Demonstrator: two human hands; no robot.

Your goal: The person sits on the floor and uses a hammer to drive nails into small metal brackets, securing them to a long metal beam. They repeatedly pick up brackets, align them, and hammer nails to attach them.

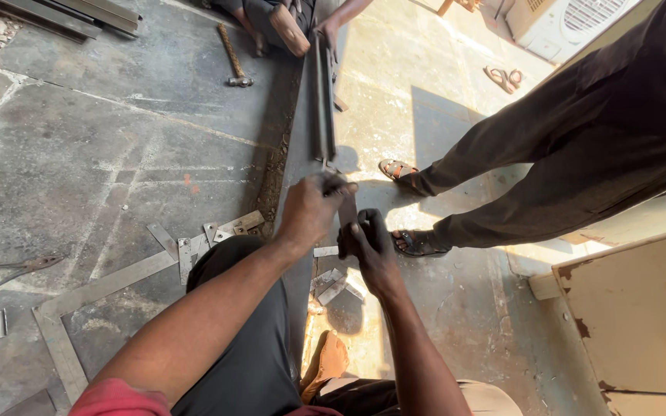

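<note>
Here's the long metal bar (322,92), a dark steel section running straight away across the concrete floor (102,154), its near end right under the person's hands and its far end up at the top of the view, where a co-worker's hand (328,31) rests against it. The left hand (311,209) is clenched over the near end of the bar, knuckles up, gripping it from above. The right hand (370,243) sits just below and beside it, fingers curled tight around a small piece at the bar's end; what exactly that piece is, I cannot tell, the fingers hide it. Both hands are close together, nearly touching. Just beneath them lies a little heap of short metal offcuts (333,283). To the left, flat steel strips (109,283) form an angled frame on the floor, with small brackets (217,231) at its upper end. Farther out, a hammer (234,58) lies near the top, well apart from the hands. On the right, a standing person in dark trousers (580,146) and sandals (418,243) is planted just beside the bar.
</note>
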